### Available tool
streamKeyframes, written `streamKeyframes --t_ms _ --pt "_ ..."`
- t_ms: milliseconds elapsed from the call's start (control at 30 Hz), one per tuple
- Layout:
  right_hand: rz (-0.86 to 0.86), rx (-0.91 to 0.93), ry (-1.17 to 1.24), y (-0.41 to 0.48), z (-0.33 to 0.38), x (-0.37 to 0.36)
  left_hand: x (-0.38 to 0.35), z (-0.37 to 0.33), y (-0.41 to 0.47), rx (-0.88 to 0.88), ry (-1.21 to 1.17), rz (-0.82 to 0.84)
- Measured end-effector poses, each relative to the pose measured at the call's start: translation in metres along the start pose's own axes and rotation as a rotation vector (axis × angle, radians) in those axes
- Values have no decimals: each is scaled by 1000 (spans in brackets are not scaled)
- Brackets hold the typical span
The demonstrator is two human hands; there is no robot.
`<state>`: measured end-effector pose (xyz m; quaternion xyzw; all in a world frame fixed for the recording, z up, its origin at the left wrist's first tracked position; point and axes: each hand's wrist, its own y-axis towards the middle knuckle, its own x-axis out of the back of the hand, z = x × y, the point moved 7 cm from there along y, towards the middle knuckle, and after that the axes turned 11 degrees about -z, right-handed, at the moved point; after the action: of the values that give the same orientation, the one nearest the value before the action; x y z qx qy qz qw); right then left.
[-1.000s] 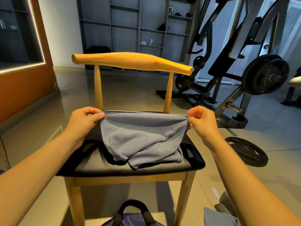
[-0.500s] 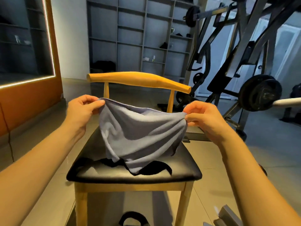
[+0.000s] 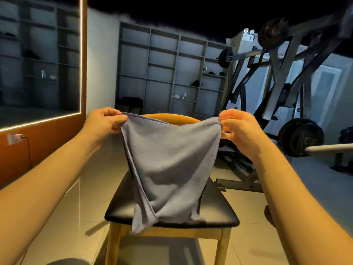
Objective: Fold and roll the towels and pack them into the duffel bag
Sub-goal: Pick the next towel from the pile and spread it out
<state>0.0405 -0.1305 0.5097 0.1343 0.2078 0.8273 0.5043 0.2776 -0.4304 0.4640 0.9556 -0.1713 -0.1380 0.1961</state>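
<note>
Both of the person's bare arms stretch forward, hands raised level with each other and well apart. The left hand [image 3: 104,121] pinches one top corner of a single blue-grey terry towel [image 3: 170,159] between thumb and bent forefinger. The right hand [image 3: 238,129] nips the other top corner the same way, its remaining fingers curled loosely underneath.

The towel hangs between the two hands, its top edge sagging a little and the cloth narrowing as it falls. Its lower end lies bunched on the black padded seat of one pale wooden chair [image 3: 219,213], directly below the hands, and one tail droops over the seat's front edge. The chair's curved backrest shows just behind the towel's top edge, between the two hands.

Beyond the right hand stands one black steel plate-loaded gym machine [image 3: 277,88], with a stack of dark weight plates [image 3: 301,136] just past the right wrist. Past the left hand runs an orange wall panel [image 3: 38,142] under a light-edged dark window. Far behind the towel is one grey open shelving unit [image 3: 162,73].
</note>
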Motion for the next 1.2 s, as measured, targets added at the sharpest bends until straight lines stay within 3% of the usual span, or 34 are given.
streamKeyframes --t_ms 133,167,333,567,733,900,1200 --pt "-268 81 -197 -2 17 21 13 -5 -3 72 -35 71" --pt "-247 68 -189 -4 20 19 16 -8 -2 77 -52 81" --pt "-100 97 -204 -16 34 -5 5 3 -25 43 43 176" --pt "385 54 -215 -37 13 -25 -94 65 -113 46 203 649" --pt "492 8 -157 -37 2 -17 -152 48 -153 1 161 875" --pt "413 12 -160 -25 -8 -4 -166 39 -160 -37 196 919" --pt "182 9 -244 -3 -27 4 -118 82 -146 30 323 889"
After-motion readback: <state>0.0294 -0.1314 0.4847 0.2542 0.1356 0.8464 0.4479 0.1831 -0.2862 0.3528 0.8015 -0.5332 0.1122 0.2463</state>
